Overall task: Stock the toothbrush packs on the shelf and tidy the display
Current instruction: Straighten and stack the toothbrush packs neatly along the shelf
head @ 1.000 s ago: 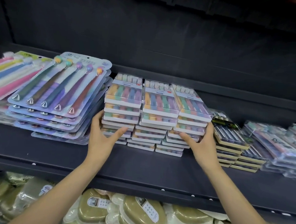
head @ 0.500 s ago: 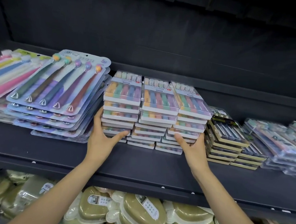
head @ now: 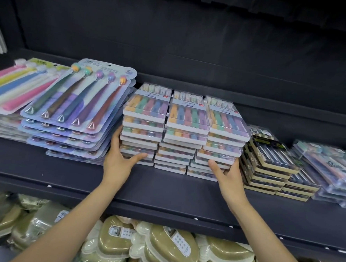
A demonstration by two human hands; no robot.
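Three side-by-side stacks of clear boxed toothbrush packs [head: 186,131], with pastel brushes inside, stand mid-shelf on the dark shelf [head: 164,189]. My left hand [head: 119,160] presses flat against the left side of the left stack [head: 143,127], its thumb lying across the lower front edges. My right hand [head: 229,174] cups the lower right corner of the right stack [head: 223,142], fingers along its side and thumb at the front. Neither hand holds a pack; the stacks sit between them.
Large blister cards of long toothbrushes [head: 78,104] are piled just left of my left hand, with pink and yellow packs [head: 10,88] beyond. Black-and-beige packs [head: 267,165] sit close on the right, then pale blue packs [head: 327,170]. Olive cases [head: 160,249] fill the shelf below.
My right hand has slid down and leftwards along the right stack to its lower front corner. My left hand has stayed on the left stack's side. The stacks look slightly squarer.
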